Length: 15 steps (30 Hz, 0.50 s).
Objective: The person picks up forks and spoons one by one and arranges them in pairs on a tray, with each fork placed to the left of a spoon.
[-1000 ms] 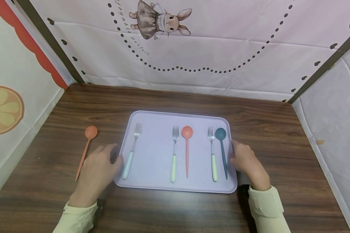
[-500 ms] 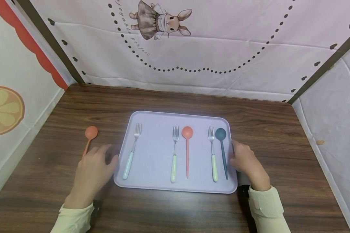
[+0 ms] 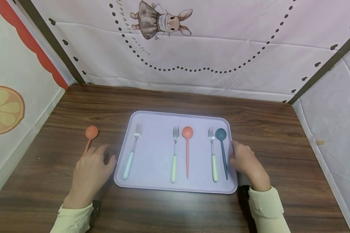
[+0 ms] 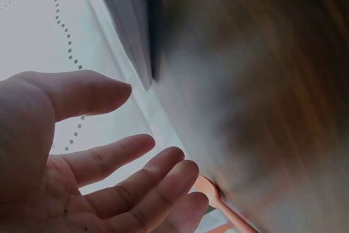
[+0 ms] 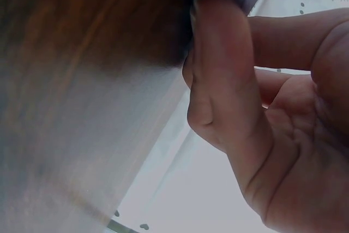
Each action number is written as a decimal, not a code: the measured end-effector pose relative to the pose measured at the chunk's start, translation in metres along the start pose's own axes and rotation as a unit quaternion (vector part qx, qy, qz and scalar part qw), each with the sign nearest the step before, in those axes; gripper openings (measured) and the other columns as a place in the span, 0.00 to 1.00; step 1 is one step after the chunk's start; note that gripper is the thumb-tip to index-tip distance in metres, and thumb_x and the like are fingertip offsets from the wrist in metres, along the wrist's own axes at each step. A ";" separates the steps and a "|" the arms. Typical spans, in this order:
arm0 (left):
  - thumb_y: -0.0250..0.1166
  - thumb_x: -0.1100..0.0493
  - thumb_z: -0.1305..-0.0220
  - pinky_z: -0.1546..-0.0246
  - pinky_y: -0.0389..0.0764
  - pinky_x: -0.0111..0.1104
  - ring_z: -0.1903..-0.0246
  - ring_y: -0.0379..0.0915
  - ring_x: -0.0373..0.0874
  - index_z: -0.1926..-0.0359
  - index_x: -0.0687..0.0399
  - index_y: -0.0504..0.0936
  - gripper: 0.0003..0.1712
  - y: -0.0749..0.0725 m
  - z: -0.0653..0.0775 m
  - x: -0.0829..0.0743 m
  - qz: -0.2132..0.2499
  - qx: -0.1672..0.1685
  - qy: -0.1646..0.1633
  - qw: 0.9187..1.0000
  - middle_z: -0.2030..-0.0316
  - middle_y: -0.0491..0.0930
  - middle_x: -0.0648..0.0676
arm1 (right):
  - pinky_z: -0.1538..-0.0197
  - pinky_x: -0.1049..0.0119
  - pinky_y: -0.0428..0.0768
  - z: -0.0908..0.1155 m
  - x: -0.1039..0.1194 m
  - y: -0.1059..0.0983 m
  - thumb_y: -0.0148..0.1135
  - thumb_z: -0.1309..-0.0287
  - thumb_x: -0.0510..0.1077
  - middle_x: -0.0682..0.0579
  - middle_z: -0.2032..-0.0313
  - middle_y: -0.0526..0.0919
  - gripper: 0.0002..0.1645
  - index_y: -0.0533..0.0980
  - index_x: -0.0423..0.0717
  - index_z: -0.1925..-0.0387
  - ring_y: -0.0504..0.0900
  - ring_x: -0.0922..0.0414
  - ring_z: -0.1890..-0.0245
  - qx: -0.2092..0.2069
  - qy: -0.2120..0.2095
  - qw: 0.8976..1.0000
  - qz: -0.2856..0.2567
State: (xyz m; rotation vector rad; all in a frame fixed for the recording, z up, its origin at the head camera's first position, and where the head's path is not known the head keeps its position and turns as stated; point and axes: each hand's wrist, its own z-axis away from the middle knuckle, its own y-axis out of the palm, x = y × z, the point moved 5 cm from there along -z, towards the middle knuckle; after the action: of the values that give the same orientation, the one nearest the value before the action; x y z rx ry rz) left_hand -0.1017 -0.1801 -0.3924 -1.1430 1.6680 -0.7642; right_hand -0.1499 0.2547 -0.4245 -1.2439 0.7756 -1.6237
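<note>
A lavender tray (image 3: 154,155) lies on the wooden table. On it rest a fork with a pale blue handle (image 3: 128,165), two forks with pale green handles, one in the middle (image 3: 173,168) and one at the right (image 3: 214,168), a coral spoon (image 3: 187,133) and a dark teal spoon (image 3: 220,134). My left hand (image 3: 91,171) hovers left of the tray with fingers loosely bent and nothing held. It covers the lower handle of an orange spoon (image 3: 91,132) on the table. My right hand (image 3: 246,160) holds the tray's right edge with curled fingers; the contact is partly hidden.
Behind the table (image 3: 265,126) hangs a pale cloth (image 3: 227,22) printed with a rabbit. Another cloth with an orange slice print (image 3: 5,110) stands along the left side, and a white one (image 3: 335,106) along the right.
My left hand has moved slightly left, away from the tray's left edge, and now hides the orange spoon's handle. My right hand, the tray and the cutlery stay in place.
</note>
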 end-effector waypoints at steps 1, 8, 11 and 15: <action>0.64 0.57 0.53 0.76 0.68 0.59 0.71 0.73 0.68 0.58 0.65 0.79 0.21 -0.001 0.000 0.001 -0.002 -0.003 -0.002 1.000 0.67 0.77 0.68 | 0.52 0.43 0.71 0.000 0.000 0.000 0.53 0.48 0.31 0.27 0.46 0.68 0.34 0.57 0.24 0.38 0.72 0.38 0.49 0.001 0.002 1.000 -0.001; 0.66 0.57 0.56 0.80 0.67 0.59 0.74 0.71 0.69 0.58 0.65 0.79 0.22 -0.005 0.003 0.008 -0.016 -0.015 -0.014 1.000 0.70 0.75 0.68 | 0.52 0.43 0.72 0.000 0.000 0.001 0.53 0.48 0.31 0.27 0.46 0.69 0.34 0.58 0.24 0.38 0.73 0.38 0.50 -0.003 -0.001 1.000 -0.001; 0.67 0.57 0.56 0.83 0.66 0.57 0.76 0.70 0.68 0.58 0.66 0.78 0.22 -0.005 0.004 0.011 -0.029 -0.010 -0.020 0.999 0.72 0.73 0.69 | 0.52 0.43 0.71 -0.001 0.000 0.001 0.53 0.48 0.31 0.27 0.46 0.69 0.34 0.58 0.25 0.38 0.73 0.38 0.49 -0.005 0.000 1.000 0.001; 0.67 0.57 0.56 0.87 0.65 0.56 0.77 0.69 0.68 0.58 0.67 0.77 0.23 -0.005 0.005 0.016 -0.045 -0.010 -0.024 0.999 0.72 0.72 0.70 | 0.51 0.43 0.71 0.000 0.000 0.001 0.52 0.47 0.31 0.27 0.45 0.68 0.34 0.57 0.25 0.38 0.72 0.37 0.48 -0.007 0.002 1.000 0.002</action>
State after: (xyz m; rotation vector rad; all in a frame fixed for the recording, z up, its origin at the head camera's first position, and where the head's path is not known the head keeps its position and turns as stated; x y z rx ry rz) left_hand -0.0974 -0.1965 -0.3948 -1.2479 1.5959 -0.7713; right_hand -0.1496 0.2545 -0.4256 -1.2491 0.7920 -1.6206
